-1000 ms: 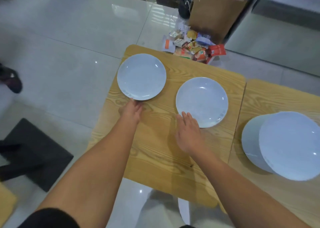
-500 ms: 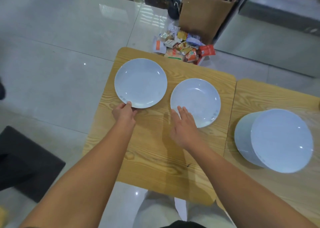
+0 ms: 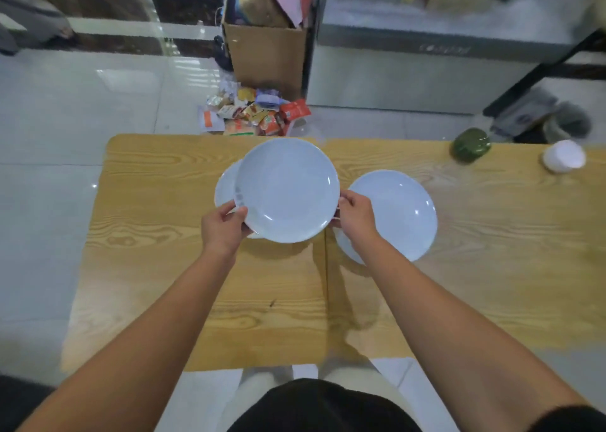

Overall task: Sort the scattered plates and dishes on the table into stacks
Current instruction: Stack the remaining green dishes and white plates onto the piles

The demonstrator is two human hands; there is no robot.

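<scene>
A pale blue plate [image 3: 288, 188] is lifted above the wooden table [image 3: 164, 267], held from both sides. My left hand [image 3: 223, 226] grips its near-left rim, thumb on top. My right hand [image 3: 355, 216] grips its right rim. Under its left edge a second plate [image 3: 224, 190] peeks out; most of it is hidden, and I cannot tell whether it rests on the table or is held too. To the right, plates [image 3: 400, 211] lie on the second table [image 3: 492, 267], partly behind my right wrist.
A green object [image 3: 470, 144] and a small white bowl [image 3: 564, 156] sit at the far right of the second table. Beyond the tables, snack packets [image 3: 255, 115] litter the floor beside a cardboard box [image 3: 267, 54]. A seam [image 3: 326, 284] divides the two tables.
Both hands were at the near rims of two separate plates on the table. Now they hold one plate lifted over the other, and the view has swung right.
</scene>
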